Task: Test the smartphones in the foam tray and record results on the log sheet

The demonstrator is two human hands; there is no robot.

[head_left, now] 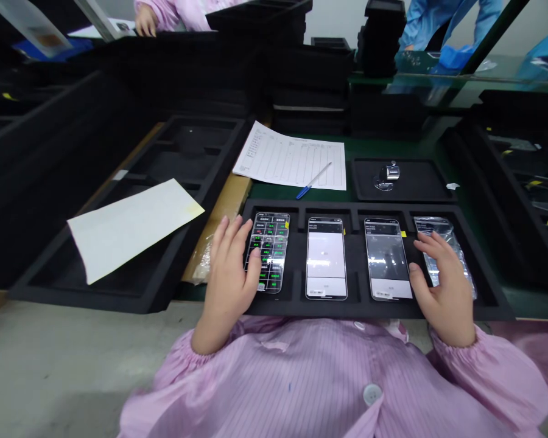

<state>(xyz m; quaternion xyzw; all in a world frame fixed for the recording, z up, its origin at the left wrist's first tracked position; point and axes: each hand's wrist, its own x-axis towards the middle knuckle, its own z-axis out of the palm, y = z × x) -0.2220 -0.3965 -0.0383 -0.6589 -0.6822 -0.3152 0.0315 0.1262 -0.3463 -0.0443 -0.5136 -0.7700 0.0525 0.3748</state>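
A black foam tray [296, 255] in front of me holds several smartphones side by side in its slots. The leftmost smartphone [274, 255] shows a dark grid with green text. Beside it, a second smartphone [326, 258] has a mostly white screen, and a third smartphone [386, 255] shows grey and white areas. The rightmost smartphone [432, 228] lies under clear wrinkled film. My left hand [232, 264], fingers spread, is at the left edge of the leftmost phone. Over the rightmost phone rests my right hand [445, 286], fingers apart. Whether either hand presses a screen is unclear.
Behind the tray lie a printed form [287, 155] and a blue pen [314, 180]. A shallow black tray [420, 182] carries a small shiny metal object [391, 173]. White paper [134, 228] sits on a larger tray at left. Other people stand across the bench.
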